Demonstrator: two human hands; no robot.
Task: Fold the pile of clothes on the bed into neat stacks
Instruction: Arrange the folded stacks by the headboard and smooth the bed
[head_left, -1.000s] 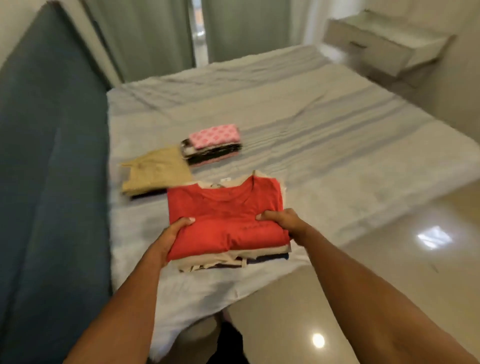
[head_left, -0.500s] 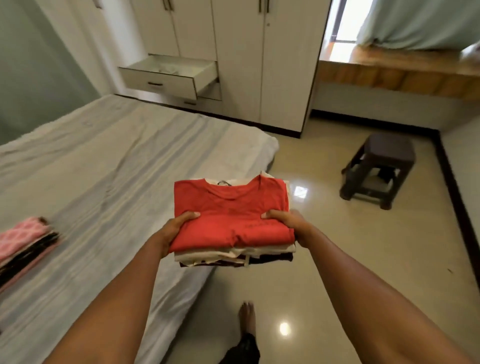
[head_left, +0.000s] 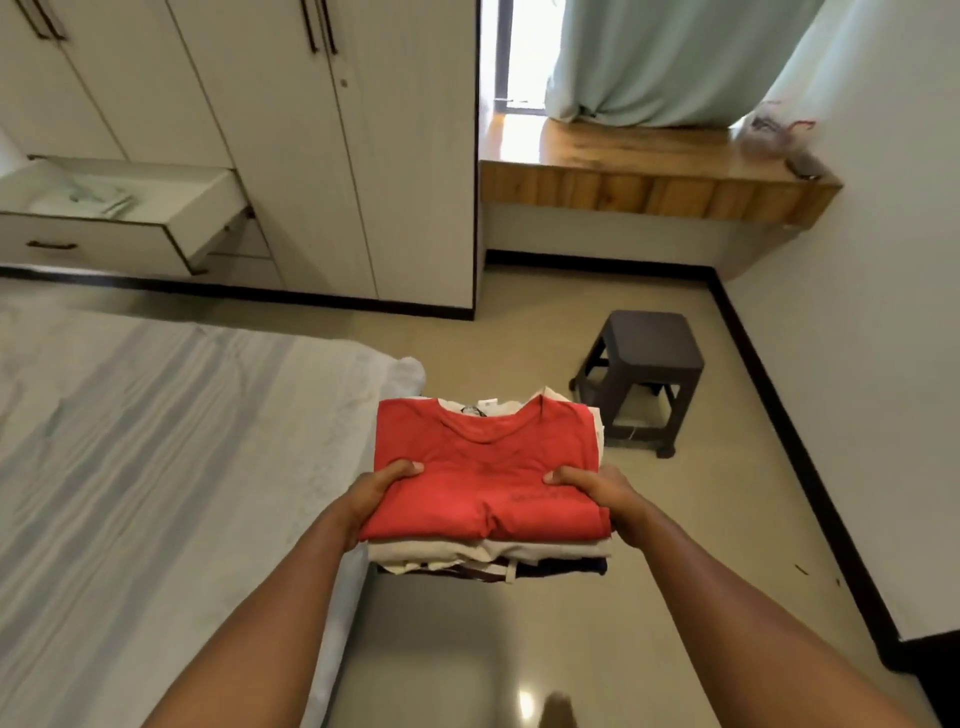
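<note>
Wardrobe (head_left: 363, 156) fills the far wall, white doors closed. Bed (head_left: 156, 467) stretches along the left under a pale striped sheet. Wooden window ledge (head_left: 649, 192) sits at the back right, one drawer (head_left: 104, 244) hangs pulled out, and a dark stool (head_left: 649, 353) stands on the tiles. And up front, the folded stack (head_left: 488, 553) is in the air over the floor, just off the bed's corner, red T-shirt (head_left: 483, 467) on top. Left hand (head_left: 371, 493) and right hand (head_left: 602, 493) clamp its sides, thumbs pressed on the red, fingers hidden underneath.
</note>
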